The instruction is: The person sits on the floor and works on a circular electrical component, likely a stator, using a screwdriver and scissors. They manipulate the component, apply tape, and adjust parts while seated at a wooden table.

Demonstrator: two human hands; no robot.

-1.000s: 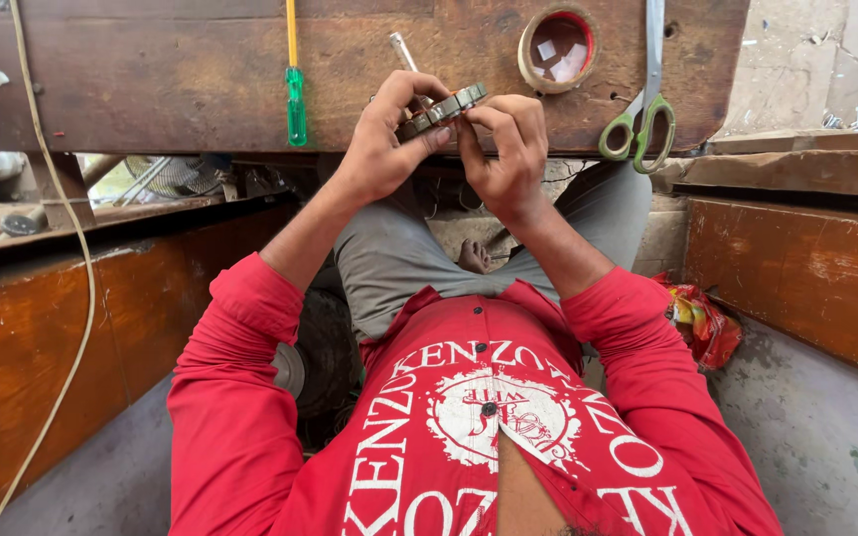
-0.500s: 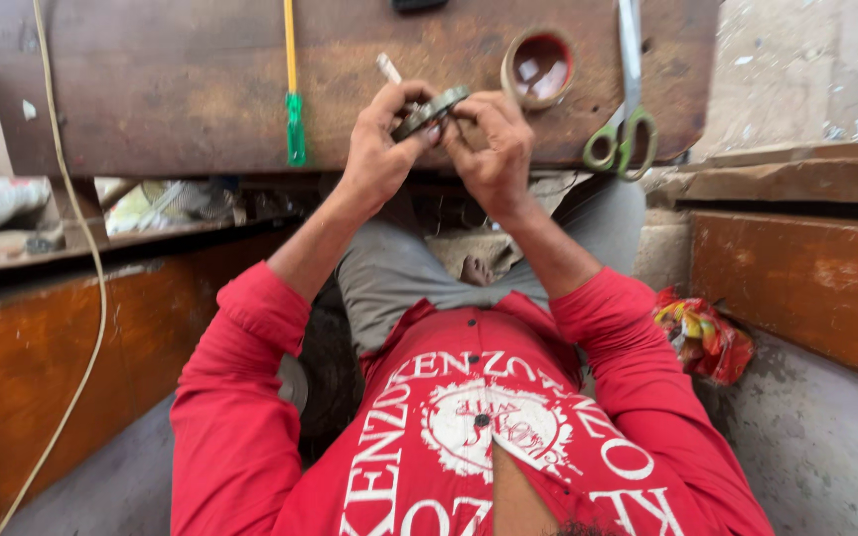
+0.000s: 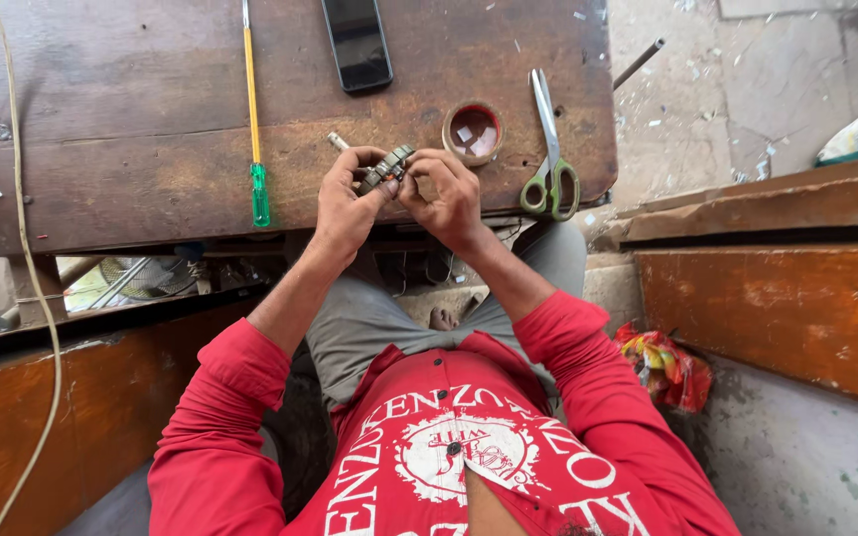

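I see a brown wooden table [image 3: 131,149]. On the table lie a yellow screwdriver [image 3: 253,109] with a green handle, a black phone [image 3: 357,42] and green-handled scissors [image 3: 548,159]. My sleeves are red.

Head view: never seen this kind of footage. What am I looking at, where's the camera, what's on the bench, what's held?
There is no machine here. A person in a red shirt wears a camera on the head, so the single view looks down past the chest and both arms to the hands. The left hand and right hand meet at the near edge of a worn wooden table and together pinch a small flat metal part; what it is exactly is too small to tell. On the table lie a long screwdriver with a yellow shaft and green handle, a dark phone face up, a roll of brown tape and green-handled scissors. A pale cord hangs down the left side. A colourful crumpled bag sits on the floor by the right elbow.
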